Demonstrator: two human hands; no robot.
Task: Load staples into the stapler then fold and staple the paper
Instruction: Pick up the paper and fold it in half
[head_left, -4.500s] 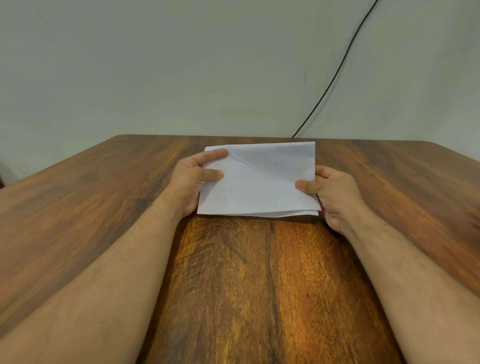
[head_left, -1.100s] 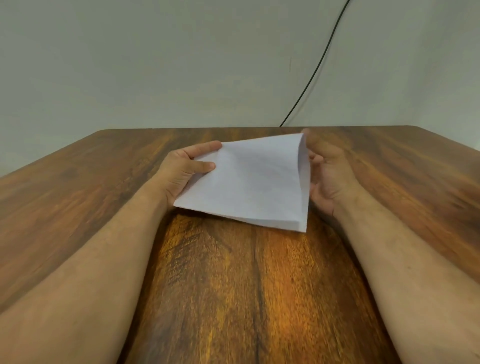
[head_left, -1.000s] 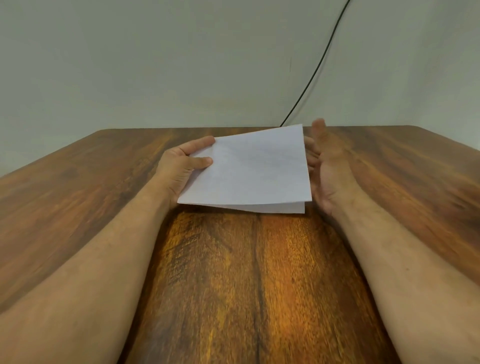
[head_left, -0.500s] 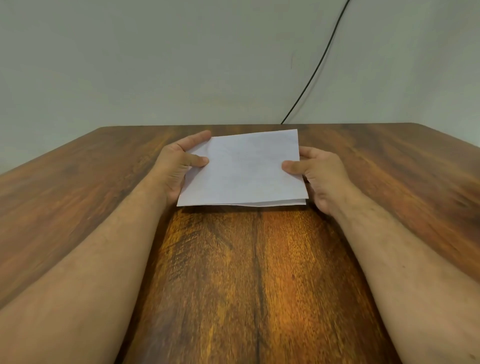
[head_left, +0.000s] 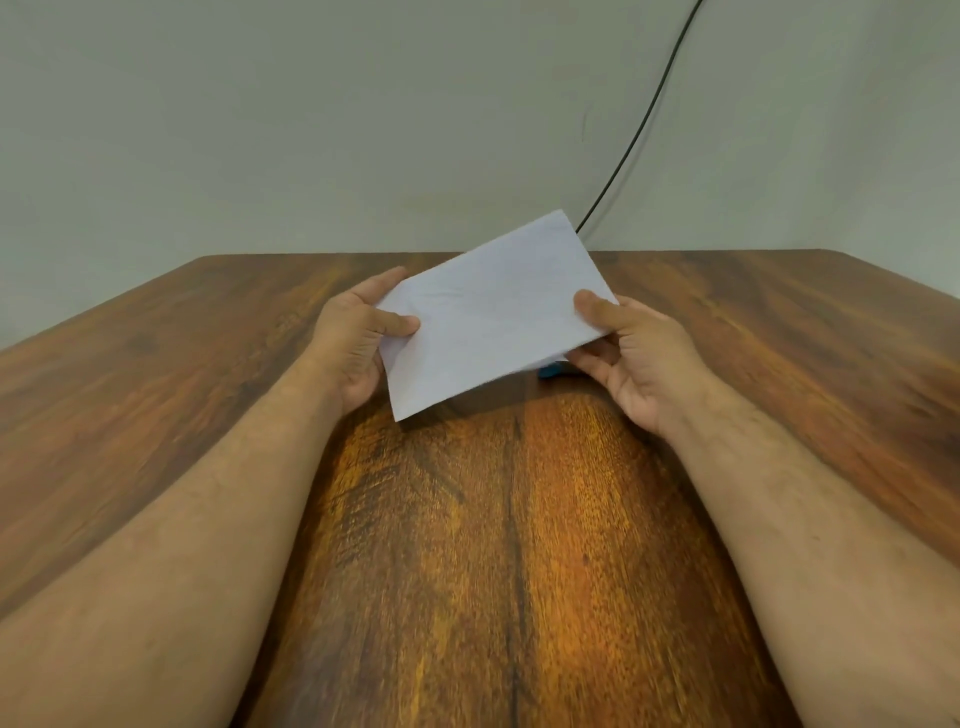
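Both hands hold the folded white paper (head_left: 493, 312) above the wooden surface (head_left: 208, 364), tilted so its far right corner rises toward the wall. The left hand (head_left: 353, 338) pinches the left edge, thumb on top and fingers behind, while the right hand (head_left: 639, 358) pinches the right edge the same way. A small blue object (head_left: 550, 370), too hidden to identify, peeks out beneath the paper's lower right edge.

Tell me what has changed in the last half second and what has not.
The folded white sheet of paper has been lifted and tilted, its far right corner now raised against the wall. A small blue object now shows beneath its lower right edge. The left hand and right hand still pinch opposite sides. The brown wooden table and the black cable are unchanged.
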